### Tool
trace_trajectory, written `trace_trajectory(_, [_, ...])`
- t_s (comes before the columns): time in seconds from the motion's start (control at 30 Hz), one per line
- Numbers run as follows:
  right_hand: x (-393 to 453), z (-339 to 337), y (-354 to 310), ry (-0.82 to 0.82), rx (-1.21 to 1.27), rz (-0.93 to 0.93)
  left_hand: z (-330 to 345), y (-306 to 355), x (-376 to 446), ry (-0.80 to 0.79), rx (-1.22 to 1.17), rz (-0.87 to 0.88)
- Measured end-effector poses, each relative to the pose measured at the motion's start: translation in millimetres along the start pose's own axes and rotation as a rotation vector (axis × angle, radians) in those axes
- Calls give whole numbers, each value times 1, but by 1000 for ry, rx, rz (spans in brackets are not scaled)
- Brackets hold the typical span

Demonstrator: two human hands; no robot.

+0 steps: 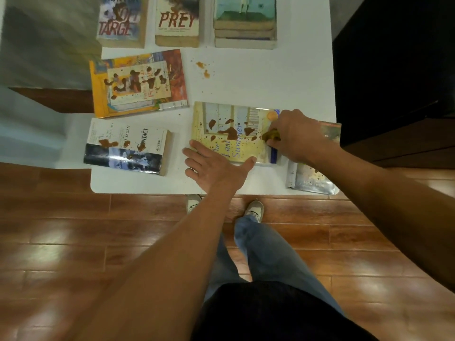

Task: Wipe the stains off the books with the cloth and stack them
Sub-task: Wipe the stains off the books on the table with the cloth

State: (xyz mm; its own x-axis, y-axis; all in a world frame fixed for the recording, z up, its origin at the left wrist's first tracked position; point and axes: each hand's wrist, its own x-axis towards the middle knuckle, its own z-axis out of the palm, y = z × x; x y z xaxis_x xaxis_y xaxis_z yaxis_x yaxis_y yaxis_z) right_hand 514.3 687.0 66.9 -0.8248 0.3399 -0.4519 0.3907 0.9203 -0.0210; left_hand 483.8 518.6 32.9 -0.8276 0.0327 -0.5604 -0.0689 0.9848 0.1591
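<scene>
A pale yellow book titled "The Last Summer" point(229, 129) lies near the table's front edge with several brown stains on its cover. My left hand point(216, 166) lies flat with fingers spread on the book's near left corner. My right hand point(295, 136) grips a stained brownish cloth point(270, 135) and presses it on the book's right side. Other stained books lie around: "Contact" point(128, 146) to the left, an orange one point(138, 82) behind it, "Soft Target" point(120, 19) and "Prey" point(178, 20) at the back.
A stack of three books point(245, 25) stands at the back right of the white table point(258, 77). Brown spots point(203, 68) mark the tabletop. A Mark Twain book point(312, 178) lies at the front right corner under my right arm. Wooden floor lies below.
</scene>
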Motion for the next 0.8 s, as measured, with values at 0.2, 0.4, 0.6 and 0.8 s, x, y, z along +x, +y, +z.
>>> trace_trajectory(0.2, [1, 3, -2, 59, 0, 41, -2, 2, 0, -6, 14, -4])
trace_trajectory(0.4, [5, 0, 2, -28, -14, -68, -1, 0, 1, -3, 33, 0])
trace_trajectory(0.6, [20, -8, 3, 87, -20, 3, 0, 3, 2, 15, 15, 2])
trace_trajectory(0.8, [19, -7, 6, -48, 76, -121, 3, -2, 2, 37, 13, 0])
